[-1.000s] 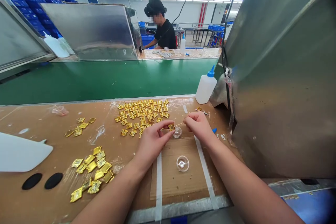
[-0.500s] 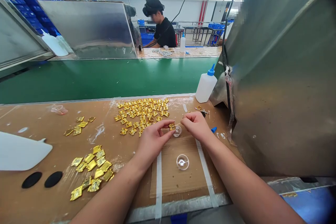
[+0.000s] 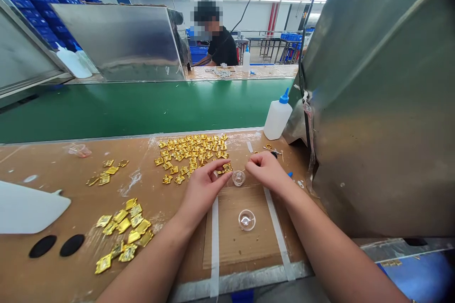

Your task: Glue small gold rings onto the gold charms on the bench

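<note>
Between the thumb and index finger of my left hand (image 3: 204,184) is a small gold square ornament (image 3: 227,167). My right hand (image 3: 266,170), just to the right, is closed in a pinch on a thin stick (image 3: 243,170), of which only a short tip shows. Below the gap between the hands stands a small clear cup (image 3: 238,178). Nearer to me, a second clear cup (image 3: 247,220) rests on a taped cardboard sheet (image 3: 227,251). Behind my left hand lies a spread of many gold ornaments (image 3: 192,147).
More gold ornaments (image 3: 122,225) lie at the left, beside two black ovals (image 3: 72,244) and a white bottle (image 3: 31,207). A blue-capped bottle (image 3: 277,119) stands at the back right, by a large metal panel (image 3: 373,128). Across the green belt (image 3: 159,104) sits a person (image 3: 225,45).
My left hand has moved slightly left with the gold ornament, away from the stick and the upper cup. My right hand has hardly moved.
</note>
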### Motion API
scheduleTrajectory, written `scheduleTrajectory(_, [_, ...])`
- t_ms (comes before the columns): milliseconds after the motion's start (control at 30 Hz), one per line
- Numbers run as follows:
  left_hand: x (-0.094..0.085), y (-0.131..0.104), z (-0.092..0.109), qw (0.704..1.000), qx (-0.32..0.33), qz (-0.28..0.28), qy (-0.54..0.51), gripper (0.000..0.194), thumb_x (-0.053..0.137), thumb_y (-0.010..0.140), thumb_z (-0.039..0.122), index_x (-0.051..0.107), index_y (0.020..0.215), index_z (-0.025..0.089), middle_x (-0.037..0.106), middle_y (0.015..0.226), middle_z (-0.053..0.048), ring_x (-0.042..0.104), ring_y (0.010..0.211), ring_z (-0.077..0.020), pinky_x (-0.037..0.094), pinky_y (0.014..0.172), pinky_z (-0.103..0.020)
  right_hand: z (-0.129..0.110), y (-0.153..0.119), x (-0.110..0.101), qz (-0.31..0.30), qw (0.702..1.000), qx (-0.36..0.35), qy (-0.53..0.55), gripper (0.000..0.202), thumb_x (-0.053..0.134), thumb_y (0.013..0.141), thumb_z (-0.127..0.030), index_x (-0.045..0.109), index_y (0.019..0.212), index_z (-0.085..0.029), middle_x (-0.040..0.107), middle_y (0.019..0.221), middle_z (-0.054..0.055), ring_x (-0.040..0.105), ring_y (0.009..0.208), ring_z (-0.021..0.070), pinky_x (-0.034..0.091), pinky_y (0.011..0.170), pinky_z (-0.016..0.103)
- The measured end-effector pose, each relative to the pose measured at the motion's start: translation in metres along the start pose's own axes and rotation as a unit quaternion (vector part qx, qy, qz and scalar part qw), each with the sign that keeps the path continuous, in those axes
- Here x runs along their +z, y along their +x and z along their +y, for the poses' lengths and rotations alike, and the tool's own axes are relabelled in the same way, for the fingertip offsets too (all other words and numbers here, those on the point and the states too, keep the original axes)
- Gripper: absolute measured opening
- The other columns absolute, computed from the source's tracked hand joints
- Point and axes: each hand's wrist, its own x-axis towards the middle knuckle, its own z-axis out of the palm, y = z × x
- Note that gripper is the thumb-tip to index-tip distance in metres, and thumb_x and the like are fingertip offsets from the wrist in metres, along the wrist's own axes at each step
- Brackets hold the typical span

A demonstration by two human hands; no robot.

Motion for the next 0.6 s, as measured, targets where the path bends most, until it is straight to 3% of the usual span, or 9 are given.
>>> scheduleTrajectory(100, [0.000, 0.004, -0.004, 0.997, -0.010, 0.003, -0.074, 0.044, 0.079, 0.085, 0.044, 0.078, 0.125, 0.025, 0.067, 0.091, -0.002, 0.039, 0.058, -0.0093, 0.030, 0.053, -0.025, 0.003, -0.001, 0.002, -0.067, 0.994, 0.015, -0.087, 0.034, 0.053, 0.077, -0.031, 0.032, 0.052, -0.021, 0.023, 0.055, -0.006, 0.026, 0.054, 0.0094, 0.015, 0.055, 0.030])
scheduleTrajectory(167, [0.000, 0.006, -0.006, 0.991, -0.016, -0.002, -0.133, 0.049, 0.080, 0.084, 0.047, 0.077, 0.126, 0.023, 0.068, 0.095, -0.004, 0.045, 0.062, -0.0098, 0.032, 0.053, -0.023, 0.003, -0.002, 0.003, -0.078, 0.987, 0.016, -0.140, 0.038, 0.057, 0.081, -0.035, 0.039, 0.052, -0.020, 0.029, 0.053, -0.006, 0.029, 0.054, 0.0099, 0.016, 0.055, 0.030])
scheduleTrajectory(267, [-0.001, 0.008, -0.005, 0.980, -0.023, -0.012, -0.199, 0.055, 0.083, 0.081, 0.049, 0.076, 0.127, 0.020, 0.070, 0.099, -0.007, 0.057, 0.075, -0.0126, 0.039, 0.057, -0.021, 0.003, -0.002, 0.002, -0.053, 0.976, 0.006, -0.212, 0.046, 0.062, 0.087, -0.048, 0.048, 0.054, -0.019, 0.043, 0.053, -0.003, 0.035, 0.055, 0.0116, 0.018, 0.056, 0.031])
scheduleTrajectory(367, [-0.003, 0.010, 0.002, 0.974, -0.030, -0.011, -0.225, 0.061, 0.086, 0.079, 0.050, 0.074, 0.129, 0.019, 0.069, 0.096, -0.005, 0.058, 0.075, -0.0120, 0.042, 0.059, -0.020, 0.000, -0.001, 0.000, 0.001, 0.971, -0.017, -0.237, 0.049, 0.064, 0.089, -0.062, 0.059, 0.064, -0.019, 0.058, 0.064, 0.001, 0.046, 0.061, 0.0142, 0.024, 0.058, 0.029])
scheduleTrajectory(500, [-0.006, 0.006, 0.014, 0.982, -0.012, 0.025, -0.187, 0.064, 0.088, 0.075, 0.055, 0.076, 0.127, 0.020, 0.069, 0.088, -0.002, 0.057, 0.071, -0.0110, 0.046, 0.061, -0.020, -0.022, -0.017, -0.005, 0.134, 0.949, -0.153, -0.240, 0.039, 0.061, 0.096, -0.057, 0.069, 0.088, -0.020, 0.067, 0.079, 0.003, 0.058, 0.074, 0.0162, 0.037, 0.066, 0.028])
scheduleTrajectory(600, [-0.003, -0.003, 0.010, 0.987, 0.009, 0.047, -0.153, 0.070, 0.091, 0.069, 0.058, 0.076, 0.126, 0.021, 0.075, 0.091, -0.004, 0.068, 0.081, -0.0180, 0.054, 0.069, -0.023, -0.041, -0.051, -0.005, 0.162, 0.908, -0.295, -0.251, 0.034, 0.052, 0.102, -0.049, 0.072, 0.090, -0.023, 0.070, 0.081, 0.003, 0.064, 0.076, 0.0163, 0.046, 0.069, 0.029])
